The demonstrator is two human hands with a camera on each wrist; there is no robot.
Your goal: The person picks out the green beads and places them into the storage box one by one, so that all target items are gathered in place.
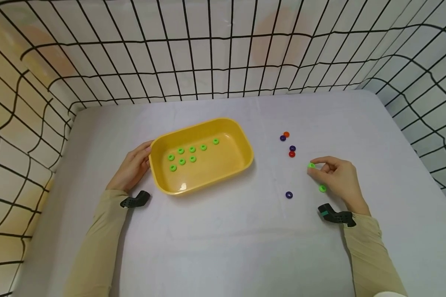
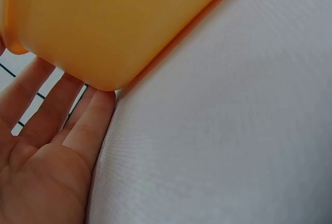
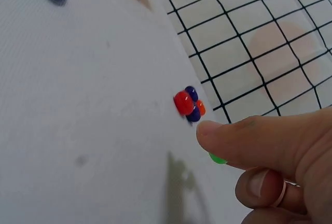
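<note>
My left hand (image 1: 132, 167) rests against the left end of a yellow tray (image 1: 204, 181), its fairly straight fingers touching the outer wall in the left wrist view. Several green ring-shaped beads (image 1: 182, 161) lie in two rows on the tray's floor. To the right, my right hand (image 1: 336, 178) pinches another green ring-shaped bead (image 1: 311, 165) between thumb and forefinger, above the cloth. Only a sliver of that bead shows below the thumb in the right wrist view. One more green bead, the loose one (image 1: 322, 188), lies on the cloth beneath this hand.
Between tray and right hand lie a red bead (image 1: 291, 154), an orange bead (image 1: 286, 134) and several purple beads (image 1: 289, 195). White cloth (image 1: 223, 247) covers the table. Black wire mesh (image 1: 208, 70) stands along the back and both sides.
</note>
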